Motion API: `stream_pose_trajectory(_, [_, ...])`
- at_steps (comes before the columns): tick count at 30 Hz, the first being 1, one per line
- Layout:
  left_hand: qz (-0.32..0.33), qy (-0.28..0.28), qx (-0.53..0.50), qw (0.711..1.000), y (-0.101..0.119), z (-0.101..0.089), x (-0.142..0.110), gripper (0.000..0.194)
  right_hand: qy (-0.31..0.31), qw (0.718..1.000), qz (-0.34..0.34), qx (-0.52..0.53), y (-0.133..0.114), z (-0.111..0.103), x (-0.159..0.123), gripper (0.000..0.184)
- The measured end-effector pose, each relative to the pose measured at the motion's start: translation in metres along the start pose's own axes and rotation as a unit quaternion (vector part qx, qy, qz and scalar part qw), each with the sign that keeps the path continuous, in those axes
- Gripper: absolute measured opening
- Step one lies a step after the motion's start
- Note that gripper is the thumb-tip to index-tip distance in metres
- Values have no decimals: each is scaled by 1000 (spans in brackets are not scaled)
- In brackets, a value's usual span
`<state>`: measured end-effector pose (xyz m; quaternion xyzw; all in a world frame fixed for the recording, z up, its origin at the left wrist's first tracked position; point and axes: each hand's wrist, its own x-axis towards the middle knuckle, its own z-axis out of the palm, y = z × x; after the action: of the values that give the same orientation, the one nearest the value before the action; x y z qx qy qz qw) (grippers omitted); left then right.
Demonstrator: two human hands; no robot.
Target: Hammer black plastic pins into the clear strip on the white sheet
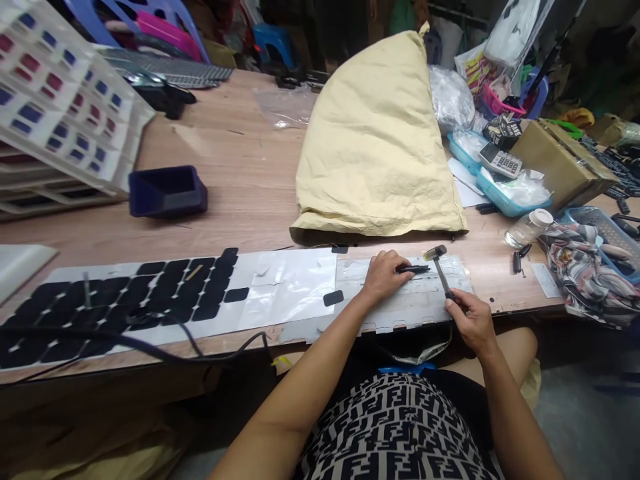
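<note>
My left hand (383,275) rests on a pale flat plate (400,308) at the table's near edge, its fingers pinched on a thin black strip (414,269) that lies on the plate. My right hand (470,321) grips the handle of a small hammer (440,265), whose head hovers just right of the strip's end. Loose black key caps (333,298) lie on a clear plastic sheet (290,283) to the left, and many more (125,303) are laid out in rows further left.
A large tan sack (375,140) lies across the table behind the plate. A dark blue tray (167,191) and stacked key-cap trays (55,100) are at left. Blue baskets (505,193), a calculator (500,161), a cardboard box (560,160) and a patterned cloth (585,267) crowd the right. A black cable (150,343) runs along the front.
</note>
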<state>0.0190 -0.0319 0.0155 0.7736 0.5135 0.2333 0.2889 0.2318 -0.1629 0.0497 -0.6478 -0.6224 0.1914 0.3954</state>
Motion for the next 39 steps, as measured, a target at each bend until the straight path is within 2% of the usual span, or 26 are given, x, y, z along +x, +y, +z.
stream_pose_trajectory(4, [-7, 2, -15, 1000, 2, 0, 1, 17, -26, 998, -41, -33, -10, 3, -3, 26])
stream_pose_trajectory(8, [-7, 6, -22, 1000, 0, 3, 3, 17, -46, 995, -38, -81, -9, 4, -2, 26])
stream_pose_trajectory(13, [-4, 12, -30, 999, 0, 3, 3, 15, -44, 996, -48, -54, -14, 8, -1, 28])
stream_pose_trajectory(18, [-17, 9, -39, 999, 3, 2, 2, 14, -70, 995, -37, -57, -15, 12, 0, 28])
stream_pose_trajectory(22, [-6, 9, -37, 999, 0, 5, 7, 13, -61, 998, 5, -20, 4, 3, 14, 33])
stream_pose_trajectory(25, [6, 11, -34, 999, 1, -1, 4, 12, 3, 998, 61, 19, 31, -8, 32, 39])
stream_pose_trajectory(27, [43, 3, -70, 997, 8, -8, -8, 14, 44, 993, 94, 55, 46, -13, 43, 40])
stream_pose_trajectory(29, [115, -52, -142, 982, 21, -12, -32, 21, 73, 984, 123, 107, 56, -16, 51, 36])
stream_pose_trajectory(31, [180, -169, -205, 947, 35, -9, -63, 26, 102, 977, 133, 132, 60, -16, 54, 33])
stream_pose_trajectory(33, [190, -286, -210, 915, 43, 4, -92, 27, 97, 975, 136, 149, 59, -14, 54, 32])
stream_pose_trajectory(35, [140, -351, -183, 908, 41, 24, -113, 28, 72, 975, 138, 156, 58, -12, 52, 33])
stream_pose_trajectory(39, [-80, -365, -112, 921, 13, 66, -126, 43, 51, 977, 133, 157, 58, -8, 48, 34])
